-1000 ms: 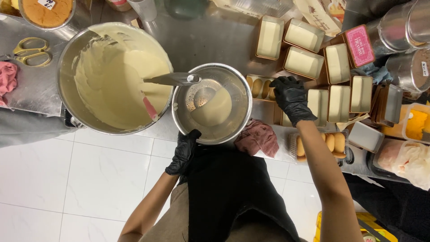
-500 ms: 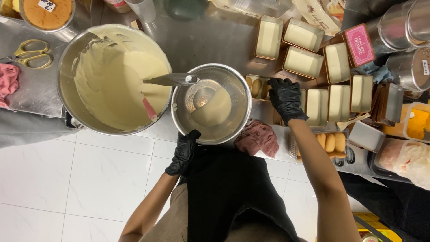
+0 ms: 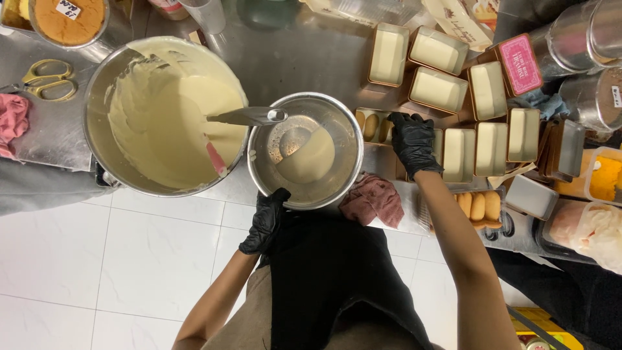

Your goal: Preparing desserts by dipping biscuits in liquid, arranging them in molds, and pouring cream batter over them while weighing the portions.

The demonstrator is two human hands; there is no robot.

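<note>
My left hand (image 3: 267, 222), in a black glove, grips the near rim of a small steel bowl (image 3: 343, 123) that holds a little pale cream. A ladle (image 3: 249, 116) lies across from this bowl into a big steel bowl (image 3: 97, 104) full of cream, where a red-handled spatula (image 3: 216, 159) also stands. My right hand (image 3: 412, 141), gloved too, rests on a small rectangular tin of biscuits (image 3: 370, 126) just right of the small bowl, fingers curled over its edge. Several gold tins filled with cream (image 3: 391, 54) stand beyond.
A pink cloth (image 3: 374, 199) lies at the counter edge. A tray of finger biscuits (image 3: 478, 206) and tubs (image 3: 602, 175) sit to the right. Scissors (image 3: 40, 80) and another pink cloth (image 3: 11, 120) lie left. Steel canisters (image 3: 583, 32) stand at back right. White floor tiles show below.
My right hand has moved left from the filled tins to the biscuit tin beside the small bowl. The left hand stays on the bowl's rim.
</note>
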